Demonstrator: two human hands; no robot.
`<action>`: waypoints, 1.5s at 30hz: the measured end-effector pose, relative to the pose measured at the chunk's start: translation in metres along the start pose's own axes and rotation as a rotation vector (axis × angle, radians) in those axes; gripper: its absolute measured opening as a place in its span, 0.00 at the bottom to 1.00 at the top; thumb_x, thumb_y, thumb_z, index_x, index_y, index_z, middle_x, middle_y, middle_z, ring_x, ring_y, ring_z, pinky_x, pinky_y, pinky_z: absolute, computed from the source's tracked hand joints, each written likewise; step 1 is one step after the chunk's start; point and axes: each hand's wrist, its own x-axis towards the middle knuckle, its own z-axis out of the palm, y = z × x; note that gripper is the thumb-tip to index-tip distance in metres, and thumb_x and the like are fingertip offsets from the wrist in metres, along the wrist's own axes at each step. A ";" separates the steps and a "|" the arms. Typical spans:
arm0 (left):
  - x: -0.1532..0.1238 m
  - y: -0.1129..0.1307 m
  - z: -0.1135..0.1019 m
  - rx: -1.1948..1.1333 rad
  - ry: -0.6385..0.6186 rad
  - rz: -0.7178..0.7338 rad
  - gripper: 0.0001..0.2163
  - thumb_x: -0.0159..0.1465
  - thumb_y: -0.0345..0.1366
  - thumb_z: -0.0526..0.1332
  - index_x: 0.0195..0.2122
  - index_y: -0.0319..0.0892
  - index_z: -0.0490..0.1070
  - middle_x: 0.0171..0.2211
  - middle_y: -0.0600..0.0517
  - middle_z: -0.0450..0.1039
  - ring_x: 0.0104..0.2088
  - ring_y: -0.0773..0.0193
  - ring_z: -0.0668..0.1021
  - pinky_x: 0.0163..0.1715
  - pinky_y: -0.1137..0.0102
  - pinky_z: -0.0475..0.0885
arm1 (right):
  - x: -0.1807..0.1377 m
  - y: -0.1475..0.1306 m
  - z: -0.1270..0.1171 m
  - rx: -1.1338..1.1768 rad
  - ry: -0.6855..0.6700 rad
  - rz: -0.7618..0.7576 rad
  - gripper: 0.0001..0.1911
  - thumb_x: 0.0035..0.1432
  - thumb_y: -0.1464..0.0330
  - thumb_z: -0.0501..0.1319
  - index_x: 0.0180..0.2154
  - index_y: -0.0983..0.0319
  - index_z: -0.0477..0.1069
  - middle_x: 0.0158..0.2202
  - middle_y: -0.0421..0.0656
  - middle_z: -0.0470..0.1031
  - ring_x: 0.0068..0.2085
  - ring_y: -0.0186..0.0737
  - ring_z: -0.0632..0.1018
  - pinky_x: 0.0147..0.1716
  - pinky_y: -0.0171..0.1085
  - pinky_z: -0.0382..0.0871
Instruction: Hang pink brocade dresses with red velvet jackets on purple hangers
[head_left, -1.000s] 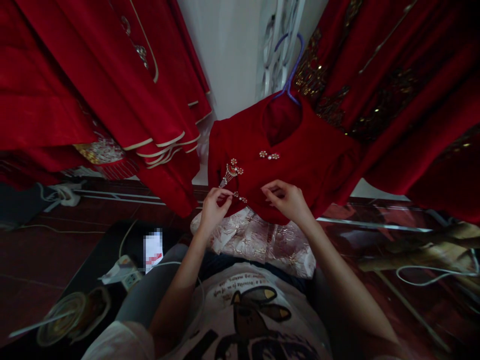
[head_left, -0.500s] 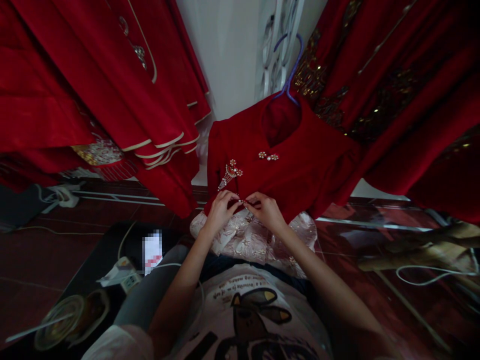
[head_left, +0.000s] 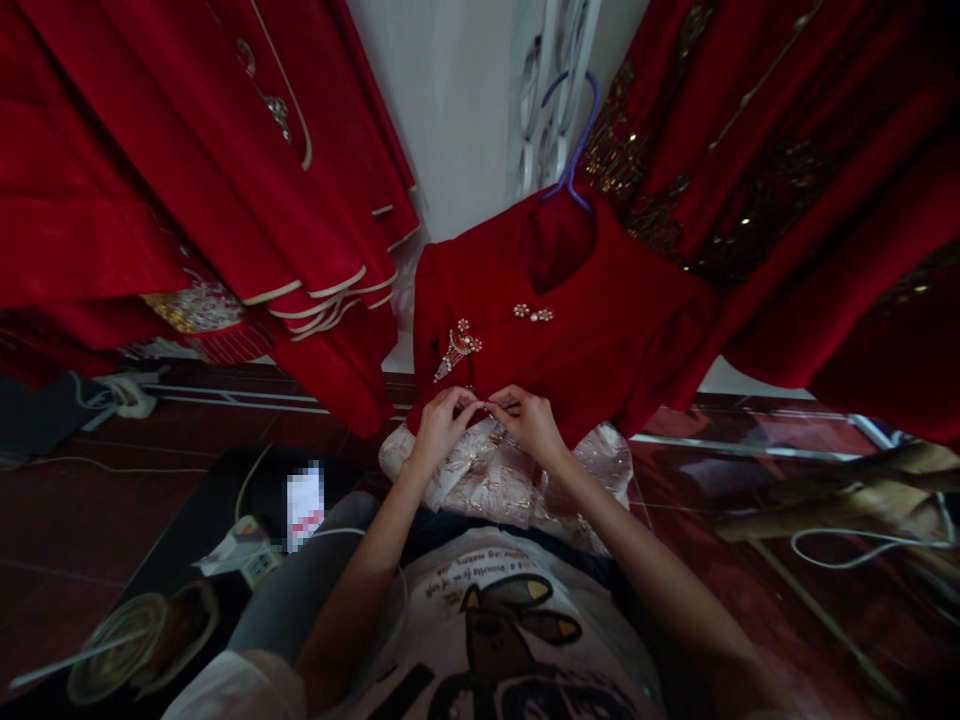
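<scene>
Here, in the middle of the frame, a red velvet top [head_left: 600,320] hangs on a blue hanger [head_left: 571,150], its front turned toward the camera. Both of the person's hands meet at the lower front edge of this top, just below centre. The left hand [head_left: 439,425] comes up from the lower left with its fingers curled in, thumb and fingertips pinched on the hem. The right hand [head_left: 531,422] faces it from the right, also nearly closed, its fingertips nipping the same stretch of cloth. The two sets of fingertips touch each other. What small fastening lies between them cannot be made out, since the fingers cover it.

Above the left hand a tasselled brooch [head_left: 456,350] is fixed to the top, and higher, near the neckline, sits a pearl clasp [head_left: 533,314]. Under the hands a pale brocade cloth [head_left: 517,485] spreads out from beneath the hem and lies over the person's lap, above a printed T-shirt [head_left: 502,620].

More red garments [head_left: 150,150] with pale piping fill the upper left of the frame. Darker, gold-embroidered ones hang at the upper right. On the dark floor [head_left: 75,520] at lower left lie a power strip [head_left: 251,555] and a cup [head_left: 124,645] with a straw. A white cable [head_left: 862,545] loops at the right edge.
</scene>
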 end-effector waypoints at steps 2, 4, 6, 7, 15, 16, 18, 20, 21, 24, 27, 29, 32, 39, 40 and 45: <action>0.003 0.004 -0.001 -0.027 -0.005 0.002 0.07 0.64 0.39 0.62 0.35 0.42 0.73 0.33 0.53 0.77 0.33 0.68 0.77 0.37 0.72 0.72 | 0.001 -0.002 -0.002 -0.015 -0.001 0.009 0.05 0.55 0.68 0.64 0.35 0.62 0.75 0.33 0.42 0.80 0.32 0.35 0.80 0.36 0.34 0.76; 0.012 0.009 -0.007 -0.035 0.027 0.036 0.07 0.65 0.40 0.61 0.37 0.42 0.73 0.34 0.53 0.76 0.33 0.68 0.77 0.37 0.72 0.73 | 0.003 -0.004 -0.007 -0.025 -0.029 0.039 0.05 0.53 0.69 0.65 0.34 0.62 0.75 0.32 0.42 0.80 0.32 0.35 0.80 0.36 0.34 0.75; 0.027 0.015 -0.018 0.021 0.108 0.107 0.09 0.66 0.39 0.59 0.43 0.42 0.72 0.39 0.50 0.73 0.38 0.66 0.76 0.41 0.69 0.73 | 0.006 -0.007 -0.019 0.008 -0.122 0.091 0.07 0.50 0.68 0.67 0.33 0.63 0.76 0.31 0.43 0.80 0.32 0.35 0.79 0.36 0.35 0.75; 0.037 0.018 -0.025 0.080 0.145 0.154 0.10 0.67 0.39 0.58 0.47 0.42 0.71 0.42 0.48 0.71 0.41 0.65 0.75 0.44 0.67 0.73 | 0.008 -0.009 -0.026 0.044 -0.188 0.118 0.08 0.48 0.66 0.68 0.32 0.63 0.77 0.30 0.43 0.80 0.32 0.35 0.79 0.36 0.36 0.75; 0.103 0.034 -0.067 0.603 -0.081 0.550 0.10 0.67 0.38 0.57 0.46 0.45 0.74 0.53 0.44 0.63 0.52 0.54 0.66 0.52 0.57 0.68 | 0.012 -0.020 -0.067 0.224 -0.414 0.195 0.16 0.44 0.61 0.71 0.34 0.63 0.77 0.33 0.43 0.80 0.34 0.35 0.78 0.41 0.39 0.73; 0.108 0.035 -0.069 0.630 -0.117 0.588 0.09 0.67 0.38 0.57 0.44 0.44 0.74 0.53 0.44 0.63 0.52 0.53 0.66 0.52 0.56 0.67 | 0.012 -0.020 -0.067 0.230 -0.413 0.197 0.16 0.44 0.61 0.71 0.34 0.63 0.77 0.33 0.43 0.79 0.34 0.35 0.78 0.42 0.39 0.73; 0.115 0.035 -0.070 0.670 -0.175 0.659 0.08 0.67 0.37 0.57 0.41 0.42 0.73 0.53 0.44 0.65 0.53 0.53 0.67 0.54 0.55 0.66 | 0.012 -0.019 -0.065 0.244 -0.413 0.198 0.16 0.44 0.61 0.71 0.34 0.63 0.77 0.33 0.43 0.79 0.35 0.35 0.78 0.42 0.40 0.73; 0.120 0.032 -0.070 0.700 -0.214 0.727 0.08 0.67 0.37 0.57 0.40 0.41 0.72 0.50 0.45 0.69 0.53 0.54 0.68 0.58 0.52 0.62 | 0.012 -0.019 -0.063 0.255 -0.411 0.197 0.16 0.44 0.60 0.71 0.34 0.64 0.76 0.33 0.44 0.79 0.35 0.36 0.78 0.43 0.40 0.72; 0.122 0.030 -0.070 0.715 -0.224 0.758 0.08 0.68 0.37 0.56 0.40 0.41 0.72 0.47 0.46 0.71 0.52 0.55 0.69 0.59 0.52 0.60 | 0.012 -0.019 -0.063 0.258 -0.407 0.197 0.16 0.44 0.60 0.71 0.34 0.64 0.76 0.33 0.44 0.79 0.35 0.36 0.78 0.43 0.40 0.72; 0.127 0.022 -0.068 0.753 -0.238 0.836 0.09 0.69 0.34 0.53 0.39 0.42 0.72 0.36 0.50 0.73 0.44 0.62 0.72 0.61 0.54 0.59 | 0.012 -0.022 -0.065 0.257 -0.394 0.200 0.16 0.44 0.60 0.71 0.33 0.64 0.76 0.33 0.44 0.79 0.35 0.36 0.78 0.42 0.41 0.72; 0.129 0.023 -0.064 0.723 -0.190 0.870 0.10 0.70 0.34 0.52 0.40 0.44 0.73 0.31 0.53 0.73 0.37 0.65 0.72 0.57 0.59 0.63 | 0.012 -0.030 -0.074 0.241 -0.407 0.205 0.16 0.44 0.60 0.71 0.33 0.63 0.76 0.33 0.43 0.79 0.35 0.36 0.78 0.43 0.41 0.72; 0.130 0.032 -0.059 0.662 -0.101 0.845 0.09 0.69 0.36 0.54 0.44 0.44 0.73 0.34 0.52 0.73 0.39 0.64 0.72 0.55 0.59 0.64 | 0.010 -0.037 -0.084 0.223 -0.447 0.207 0.16 0.45 0.60 0.71 0.34 0.63 0.76 0.33 0.43 0.79 0.35 0.36 0.78 0.42 0.40 0.72; 0.133 0.055 -0.047 0.569 0.002 0.793 0.12 0.69 0.39 0.55 0.50 0.44 0.71 0.43 0.48 0.73 0.45 0.60 0.72 0.51 0.59 0.65 | 0.005 -0.050 -0.101 0.184 -0.555 0.189 0.16 0.47 0.60 0.70 0.35 0.63 0.76 0.34 0.43 0.79 0.35 0.35 0.78 0.40 0.38 0.72; 0.148 0.092 -0.018 0.555 -0.035 0.737 0.12 0.69 0.42 0.54 0.46 0.42 0.71 0.48 0.44 0.69 0.49 0.54 0.68 0.51 0.56 0.64 | -0.009 -0.073 -0.132 0.076 -0.721 0.199 0.15 0.49 0.60 0.70 0.36 0.63 0.78 0.34 0.43 0.80 0.34 0.36 0.79 0.35 0.35 0.71; 0.149 0.094 -0.016 0.566 -0.047 0.729 0.12 0.69 0.41 0.54 0.45 0.42 0.71 0.48 0.44 0.68 0.50 0.53 0.68 0.52 0.55 0.63 | -0.010 -0.074 -0.135 0.075 -0.721 0.200 0.15 0.49 0.60 0.70 0.36 0.62 0.79 0.33 0.43 0.80 0.33 0.36 0.79 0.34 0.35 0.71; 0.153 0.099 -0.015 0.639 -0.101 0.764 0.10 0.69 0.39 0.53 0.44 0.40 0.70 0.48 0.43 0.69 0.52 0.51 0.68 0.57 0.49 0.58 | -0.013 -0.072 -0.149 0.073 -0.692 0.185 0.13 0.48 0.60 0.70 0.35 0.61 0.79 0.33 0.43 0.80 0.35 0.38 0.80 0.36 0.36 0.72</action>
